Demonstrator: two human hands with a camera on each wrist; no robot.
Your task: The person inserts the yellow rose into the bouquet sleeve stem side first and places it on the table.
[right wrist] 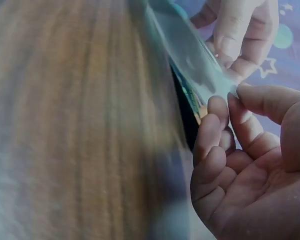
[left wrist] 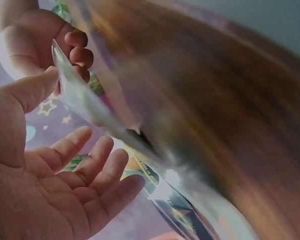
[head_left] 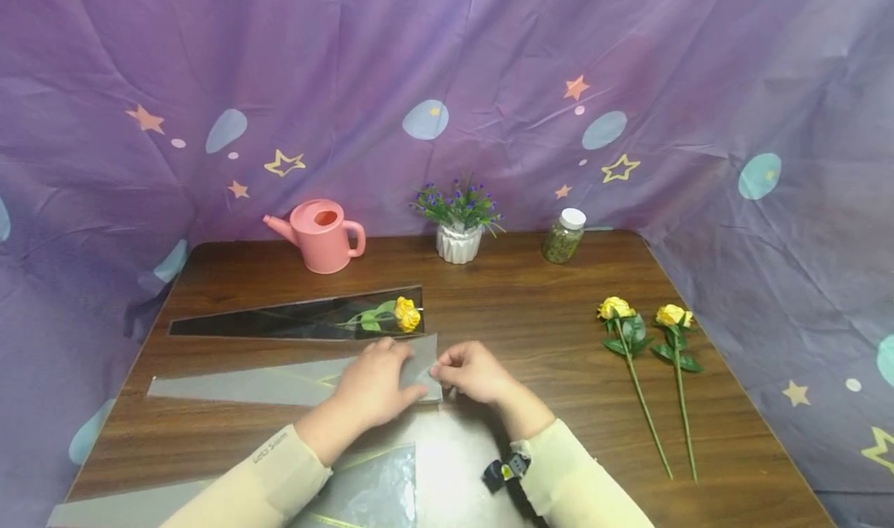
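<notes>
A long, tapering grey flower sleeve (head_left: 230,384) lies across the table, its wide end toward the right. My left hand (head_left: 375,380) rests over that wide end with its fingers loosely spread; in the left wrist view the thumb (left wrist: 37,87) touches the film. Thumb and forefinger of my right hand (head_left: 478,373) pinch the sleeve's right edge, and the right wrist view shows the film (right wrist: 190,55) lifted at their tips. Just behind lies a black sleeve (head_left: 265,322) holding a yellow rose (head_left: 407,315) at its wide end.
Two yellow roses (head_left: 632,361) with long stems lie at the right. Along the back stand a pink watering can (head_left: 324,244), a white pot (head_left: 459,244) of purple flowers and a lidded jar (head_left: 563,241). Another sleeve (head_left: 380,485) lies in front, partly under my left forearm.
</notes>
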